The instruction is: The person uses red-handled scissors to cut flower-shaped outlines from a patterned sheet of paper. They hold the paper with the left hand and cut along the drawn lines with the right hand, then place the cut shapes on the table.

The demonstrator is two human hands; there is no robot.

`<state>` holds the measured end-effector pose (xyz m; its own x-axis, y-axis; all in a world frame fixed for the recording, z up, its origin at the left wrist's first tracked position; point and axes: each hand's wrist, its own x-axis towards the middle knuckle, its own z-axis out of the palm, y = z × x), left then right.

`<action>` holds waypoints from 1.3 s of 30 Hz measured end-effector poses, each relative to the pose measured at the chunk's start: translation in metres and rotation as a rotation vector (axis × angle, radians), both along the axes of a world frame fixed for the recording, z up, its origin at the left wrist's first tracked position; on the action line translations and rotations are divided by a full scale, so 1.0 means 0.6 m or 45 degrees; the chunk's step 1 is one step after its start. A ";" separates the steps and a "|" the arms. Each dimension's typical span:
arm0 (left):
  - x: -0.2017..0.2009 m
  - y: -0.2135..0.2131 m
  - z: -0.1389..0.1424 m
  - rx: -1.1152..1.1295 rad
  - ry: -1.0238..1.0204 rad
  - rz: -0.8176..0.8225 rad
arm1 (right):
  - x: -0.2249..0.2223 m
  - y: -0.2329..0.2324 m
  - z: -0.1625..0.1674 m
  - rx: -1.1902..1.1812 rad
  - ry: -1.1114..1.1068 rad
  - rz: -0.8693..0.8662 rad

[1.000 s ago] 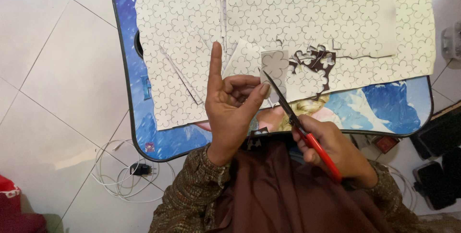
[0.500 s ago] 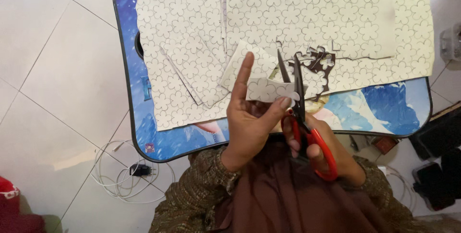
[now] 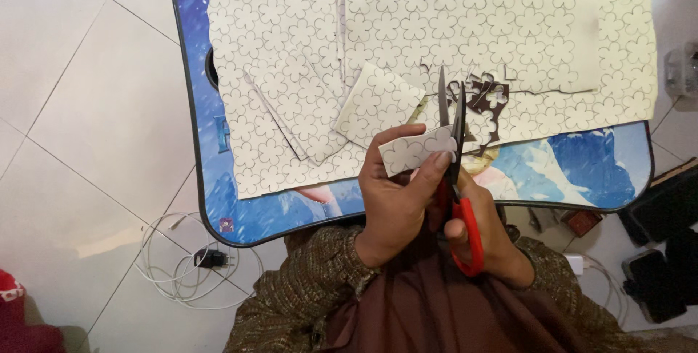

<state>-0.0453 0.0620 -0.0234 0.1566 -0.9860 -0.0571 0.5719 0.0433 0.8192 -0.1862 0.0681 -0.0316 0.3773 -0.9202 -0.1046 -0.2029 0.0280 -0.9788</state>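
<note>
Scissors (image 3: 452, 142) with red handles stand with both blades pointing up and away from the person, their long axis running nearly straight from the body toward the far edge of the tabletop (image 3: 196, 178). The blades are parted in a narrow V, tips over the printed flower sheets (image 3: 472, 33). Between them sits a small paper piece (image 3: 411, 151), lying crosswise, its long side running left to right with the scalloped edge at the blades.

The left hand (image 3: 396, 200) is clamped on that piece, thumb on top and fingers beneath, holding it above the near edge of the tabletop. The right hand (image 3: 480, 229) is closed through the scissor handles.

Cutting cleanly here likely calls for turning the paper rather than the scissors, feeding the petal outline into the deep part of the blades with short snips, and keeping the left thumb back from the cutting line. Cut scraps (image 3: 487, 102) lie just beyond the blades; a white charger cable (image 3: 182, 258) rests on the floor.
</note>
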 end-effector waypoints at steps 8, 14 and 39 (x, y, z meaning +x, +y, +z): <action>0.008 -0.007 -0.003 -0.034 0.019 0.020 | -0.010 0.003 -0.005 0.102 -0.056 0.005; 0.014 -0.022 0.003 -0.079 0.015 0.024 | -0.013 -0.001 0.009 0.183 -0.078 0.029; 0.029 -0.008 0.026 0.106 -0.088 -0.156 | -0.027 -0.013 0.025 0.177 -0.088 0.138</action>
